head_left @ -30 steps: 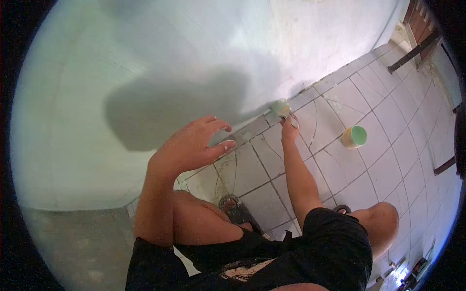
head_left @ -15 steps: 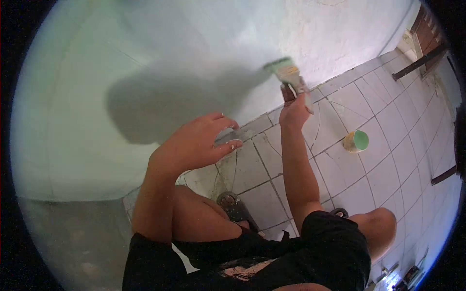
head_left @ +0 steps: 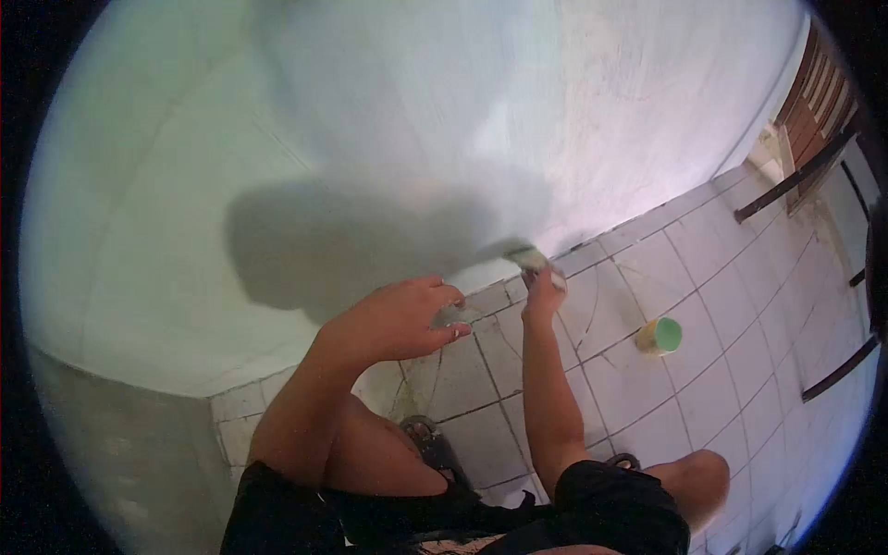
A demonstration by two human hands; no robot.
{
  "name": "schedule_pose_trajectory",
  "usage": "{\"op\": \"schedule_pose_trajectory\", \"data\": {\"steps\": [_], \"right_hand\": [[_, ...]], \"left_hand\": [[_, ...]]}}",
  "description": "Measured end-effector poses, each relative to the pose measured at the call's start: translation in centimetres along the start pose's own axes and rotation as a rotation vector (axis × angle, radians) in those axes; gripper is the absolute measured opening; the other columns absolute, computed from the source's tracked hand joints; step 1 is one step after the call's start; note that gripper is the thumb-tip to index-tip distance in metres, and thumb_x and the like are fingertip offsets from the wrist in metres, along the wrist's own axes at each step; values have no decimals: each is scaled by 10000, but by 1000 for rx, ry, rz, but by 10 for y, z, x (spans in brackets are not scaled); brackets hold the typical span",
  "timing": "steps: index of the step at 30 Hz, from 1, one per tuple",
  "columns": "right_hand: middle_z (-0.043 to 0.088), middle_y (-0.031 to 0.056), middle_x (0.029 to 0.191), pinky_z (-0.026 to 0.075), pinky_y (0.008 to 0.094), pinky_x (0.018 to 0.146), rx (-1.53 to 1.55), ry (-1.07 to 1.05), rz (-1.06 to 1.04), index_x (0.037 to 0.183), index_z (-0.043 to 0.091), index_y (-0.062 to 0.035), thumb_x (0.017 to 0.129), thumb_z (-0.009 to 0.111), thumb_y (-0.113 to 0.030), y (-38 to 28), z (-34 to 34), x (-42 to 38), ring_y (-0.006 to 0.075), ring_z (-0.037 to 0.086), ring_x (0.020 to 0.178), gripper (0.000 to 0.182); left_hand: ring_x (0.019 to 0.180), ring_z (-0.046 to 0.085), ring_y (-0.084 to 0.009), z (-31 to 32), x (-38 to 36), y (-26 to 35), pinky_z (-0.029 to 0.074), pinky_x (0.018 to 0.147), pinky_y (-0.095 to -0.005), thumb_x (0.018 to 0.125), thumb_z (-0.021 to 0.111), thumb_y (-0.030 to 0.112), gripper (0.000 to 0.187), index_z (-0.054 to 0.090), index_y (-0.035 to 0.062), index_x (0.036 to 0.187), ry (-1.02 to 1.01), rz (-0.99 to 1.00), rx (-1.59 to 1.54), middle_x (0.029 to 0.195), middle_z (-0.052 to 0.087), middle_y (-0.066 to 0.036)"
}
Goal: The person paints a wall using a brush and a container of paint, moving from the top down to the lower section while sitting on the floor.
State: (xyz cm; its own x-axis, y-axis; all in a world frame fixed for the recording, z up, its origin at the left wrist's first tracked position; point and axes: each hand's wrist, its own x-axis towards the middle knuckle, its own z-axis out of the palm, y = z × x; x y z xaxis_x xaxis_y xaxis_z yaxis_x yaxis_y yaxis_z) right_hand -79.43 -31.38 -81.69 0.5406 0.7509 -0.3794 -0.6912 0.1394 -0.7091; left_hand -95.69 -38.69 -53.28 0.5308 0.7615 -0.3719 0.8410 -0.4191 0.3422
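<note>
My right hand point(head_left: 545, 294) is closed round the handle of a wide paintbrush point(head_left: 528, 258). The green-tinged bristles are at the lower part of the pale green wall point(head_left: 388, 111), just above the floor line. My left hand point(head_left: 407, 319) hangs in front of the wall with nothing in it, thumb and fingers apart. Whitish specks mark its fingertips. On the floor to the right of my right hand stands a small yellowish cup point(head_left: 659, 337), its round top showing light green.
White floor tiles point(head_left: 731, 342) with dark joints run along the wall. Dark bars point(head_left: 795, 180) and a brown slatted door point(head_left: 819, 92) are at the far right. A grey surface point(head_left: 120, 453) lies at the lower left. My sandalled foot point(head_left: 435, 444) is below my left hand.
My right hand has brought the brush down the wall toward the floor line. The view has tilted up, so the cup and my left hand appear lower in it. The left hand stays spread.
</note>
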Motion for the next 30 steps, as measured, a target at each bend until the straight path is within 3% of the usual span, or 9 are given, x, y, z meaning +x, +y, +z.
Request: {"op": "schedule_pose_trajectory", "data": {"steps": [12,14,16,18,21,23,28,29,30], "right_hand": [[568,125,861,544,336,700,216,-432,-544,891,501,30,840,484,-92,-275,193,-107,196,596,743,133],[566,126,844,540,333,702,239,-479,-563,888,498,25,835,493,-91,-273,193,-112,192,592,747,128],[556,113,809,505,295,670,51,-415,-835,856,505,18,821,524,-92,-238,179,-91,178,569,716,117],[518,86,793,469,269,653,-463,-286,-1150,829,491,39,820,476,-66,-186,137,-72,134,489,708,107],[528,103,857,503,311,735,-261,-324,-682,879,491,33,818,485,-36,-119,74,-61,165,550,783,93],[533,120,898,519,345,760,-194,-310,-490,918,474,30,833,486,-30,-118,49,-67,189,581,802,105],[514,94,878,524,344,757,-68,-366,-804,898,441,11,859,494,-46,-212,117,-80,179,574,804,87],[466,46,784,471,261,644,-214,-327,-1056,843,420,6,853,520,-72,-242,139,-79,105,479,699,128],[465,41,771,426,232,624,27,-449,-1016,819,420,-2,859,513,-85,-271,168,-99,93,444,673,130]], "left_hand": [[1005,528,-309,-6,20,-8,430,861,-401,848,541,400,399,552,83,1091,-32,-12,4,1061,542,-151],[1012,525,-307,-5,22,-8,427,867,-400,848,541,398,397,552,85,1092,-34,-52,-9,1064,541,-152],[1015,524,-311,-1,22,-9,423,872,-406,852,535,389,391,550,87,1100,-56,-8,33,1074,539,-156],[1000,527,-322,2,14,-10,428,856,-415,847,533,388,390,560,77,1081,-16,1,22,1036,548,-166],[970,533,-340,2,8,-12,434,833,-426,839,533,392,400,563,66,1069,48,60,23,990,554,-175],[1039,512,-332,-5,5,-5,416,891,-414,840,542,420,453,538,75,1134,-90,-22,24,1114,529,-168],[1043,513,-330,-2,4,-2,414,897,-415,850,533,417,450,537,67,1133,-86,7,17,1119,531,-164],[1042,514,-329,0,7,-5,414,896,-415,852,532,415,450,535,63,1133,-64,40,19,1112,535,-163],[1042,514,-329,1,8,-7,414,896,-415,852,532,415,450,535,63,1133,-62,44,20,1112,535,-163]]}}
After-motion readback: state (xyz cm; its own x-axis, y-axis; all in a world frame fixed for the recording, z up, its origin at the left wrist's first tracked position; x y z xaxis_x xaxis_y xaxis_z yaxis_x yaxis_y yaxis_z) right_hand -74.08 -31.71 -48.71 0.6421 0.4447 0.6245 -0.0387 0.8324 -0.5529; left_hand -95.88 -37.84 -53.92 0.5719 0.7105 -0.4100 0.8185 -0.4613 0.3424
